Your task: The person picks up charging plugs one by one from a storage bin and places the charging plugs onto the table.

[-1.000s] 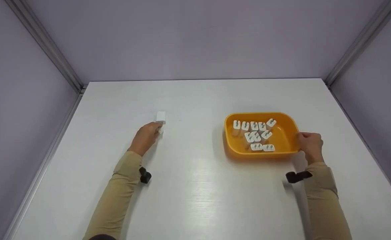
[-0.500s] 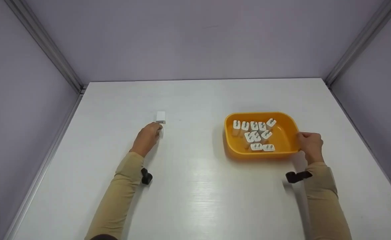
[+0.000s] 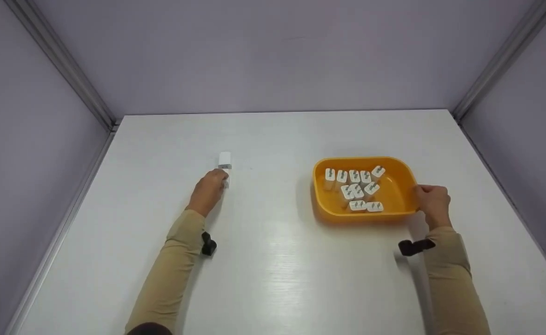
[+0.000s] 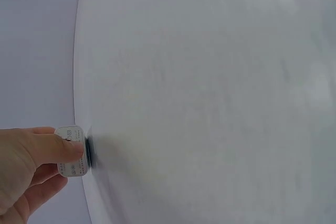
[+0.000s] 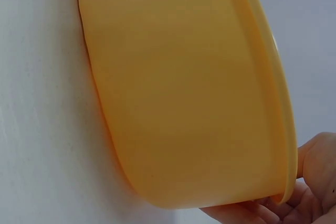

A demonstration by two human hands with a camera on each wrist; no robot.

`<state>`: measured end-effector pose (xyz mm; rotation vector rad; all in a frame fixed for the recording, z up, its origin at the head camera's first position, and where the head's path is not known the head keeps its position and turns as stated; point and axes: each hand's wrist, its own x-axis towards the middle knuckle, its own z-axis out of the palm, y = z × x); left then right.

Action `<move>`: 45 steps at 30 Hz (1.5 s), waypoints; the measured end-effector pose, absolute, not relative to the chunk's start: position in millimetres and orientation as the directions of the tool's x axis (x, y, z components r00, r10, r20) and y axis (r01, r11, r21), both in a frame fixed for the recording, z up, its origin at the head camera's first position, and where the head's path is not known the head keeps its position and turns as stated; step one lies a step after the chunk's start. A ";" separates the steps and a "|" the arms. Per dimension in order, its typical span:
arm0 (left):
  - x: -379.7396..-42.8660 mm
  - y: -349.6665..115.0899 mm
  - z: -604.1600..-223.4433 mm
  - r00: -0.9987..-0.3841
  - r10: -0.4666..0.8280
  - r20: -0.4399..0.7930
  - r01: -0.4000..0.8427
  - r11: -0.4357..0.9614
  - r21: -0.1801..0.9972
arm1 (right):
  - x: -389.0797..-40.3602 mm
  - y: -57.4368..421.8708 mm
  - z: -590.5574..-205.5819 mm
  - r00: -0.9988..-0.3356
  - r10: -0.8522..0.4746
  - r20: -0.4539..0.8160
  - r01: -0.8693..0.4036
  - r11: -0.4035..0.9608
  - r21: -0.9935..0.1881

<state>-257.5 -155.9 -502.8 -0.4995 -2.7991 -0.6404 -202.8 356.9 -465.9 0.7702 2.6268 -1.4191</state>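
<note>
In the head view my left hand (image 3: 208,190) is at the left of the table, pinching a white plug charger (image 3: 226,180). The left wrist view shows the thumb on the small print of this charger (image 4: 72,167), with the fingers behind it and its lower edge close over the table. Directly beyond it in line sits a second white charger (image 3: 225,159). My right hand (image 3: 433,202) grips the right-hand rim of an orange plastic basin (image 3: 398,190). Up close, the basin's side (image 5: 184,98) fills the right wrist view, and fingers curl under its rim.
Several white chargers (image 3: 354,176) stand in the basin with their prongs up, mostly toward its left and middle. The white table (image 3: 273,260) ends at a grey back wall (image 3: 273,60), with side walls left and right.
My left hand has moved slightly forward and right with the charger it pinches. The second charger has shifted a little farther toward the back wall. The right hand and basin stay in place.
</note>
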 end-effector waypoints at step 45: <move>-291.4 -138.2 -503.4 -0.954 0.246 0.173 0.270 0.954 0.132 | -204.4 357.4 -467.7 -0.864 0.406 -0.298 0.471 0.442 -0.763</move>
